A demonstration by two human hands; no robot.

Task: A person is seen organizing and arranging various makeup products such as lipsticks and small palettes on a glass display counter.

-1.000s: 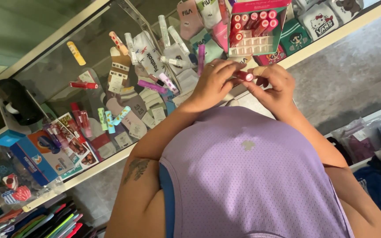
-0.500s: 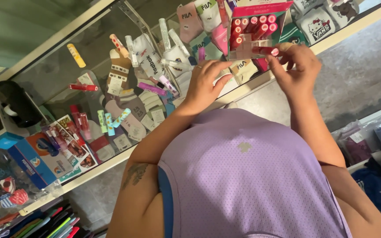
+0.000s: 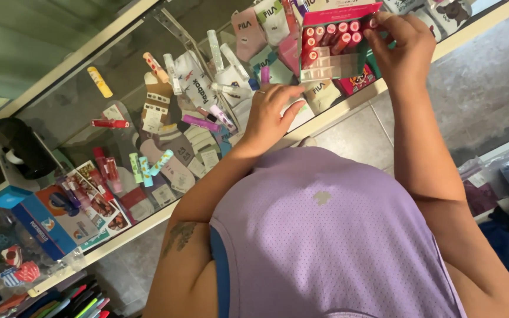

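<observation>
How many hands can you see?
2. The left hand rests flat on the glass counter by the socks. The right hand is up at the pink lipstick tray, fingers touching its end. No other hands show.

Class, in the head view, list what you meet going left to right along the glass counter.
Black device → yellow tube → green and blue tubes → left hand → pink display tray → right hand.
</observation>
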